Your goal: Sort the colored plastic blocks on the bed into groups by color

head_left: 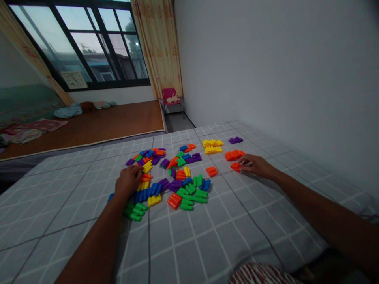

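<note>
A heap of coloured plastic blocks (174, 181) lies on a grey checked bed sheet (192, 240). My left hand (128, 179) rests curled on the heap's left side, fingers touching yellow and orange blocks (146, 172). My right hand (257, 165) reaches to the right of the heap, its fingertips pinched on an orange block (236, 166). Just beyond lies a small row of orange blocks (234, 154). Farther off sit a yellow group (212, 146) and a purple piece (235, 140).
A white wall (281, 71) runs along the bed's right side. Beyond the bed are a wooden platform (97, 124) with bedding, a small pink chair (171, 98), curtains and a large window (89, 43).
</note>
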### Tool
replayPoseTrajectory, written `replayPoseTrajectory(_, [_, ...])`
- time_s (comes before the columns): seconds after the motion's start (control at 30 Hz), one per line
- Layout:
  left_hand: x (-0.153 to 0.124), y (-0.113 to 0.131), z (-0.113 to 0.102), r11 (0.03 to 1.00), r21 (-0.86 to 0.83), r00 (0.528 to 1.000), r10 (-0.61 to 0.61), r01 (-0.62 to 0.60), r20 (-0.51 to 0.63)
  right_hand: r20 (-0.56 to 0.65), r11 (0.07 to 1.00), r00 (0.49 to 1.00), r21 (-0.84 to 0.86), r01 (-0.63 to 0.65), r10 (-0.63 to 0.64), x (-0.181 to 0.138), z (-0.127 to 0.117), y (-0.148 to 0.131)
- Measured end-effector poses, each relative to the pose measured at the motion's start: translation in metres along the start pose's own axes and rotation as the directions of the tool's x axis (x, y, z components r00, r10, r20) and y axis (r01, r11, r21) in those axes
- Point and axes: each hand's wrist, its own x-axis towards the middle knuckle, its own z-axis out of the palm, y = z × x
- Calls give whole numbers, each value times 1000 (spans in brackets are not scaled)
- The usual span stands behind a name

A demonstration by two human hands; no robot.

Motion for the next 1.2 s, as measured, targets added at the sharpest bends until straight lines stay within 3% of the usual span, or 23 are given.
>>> replayPoseTrajectory(0.23, [0, 0, 2, 1000, -15, 1000, 5, -5, 1, 1, 977, 981, -99, 191, -192, 6, 10, 0])
replayPoseTrajectory(0.37, [1, -3, 4, 1000, -3, 1000, 21, -21, 1, -44, 967, 979, -175, 187, -197, 3, 9, 2])
replayPoseTrajectory(0.53, [0, -2, 5, 1000, 5, 1000, 13, -13, -14, -119, 928, 950, -279, 247, -289, 10, 10, -26])
replayPoseTrajectory(0.73, [-2, 3, 1, 1000, 14, 1000, 6, -6, -2, 153, 922, 965, -294, 252, -215, 26, 57, -95])
replayPoseTrajectory(0.83, [-3, 3, 0, 1000, 11, 1000, 4, -4, -3, 197, 906, 965, -351, 236, -175, 31, 74, -111])
replayPoseTrajectory(0.9, [-3, 3, -1, 1000, 10, 1000, -1, 1, -1, 212, 910, 949, -296, 290, -234, 35, 68, -108])
replayPoseTrajectory(1.0, [-3, 3, 0, 1000, 6, 1000, -1, 1, 5, 146, 916, 932, -186, 356, -333, 38, 34, -86])
replayPoseTrajectory(1.1, [-2, 2, 1, 1000, -7, 1000, -3, 3, 1, 53, 935, 954, -186, 301, -296, 35, -6, -54])
replayPoseTrajectory(1.2, [-1, 2, 1, 1000, -11, 1000, -12, 12, 5, 39, 953, 973, -197, 231, -228, 25, -24, -29])
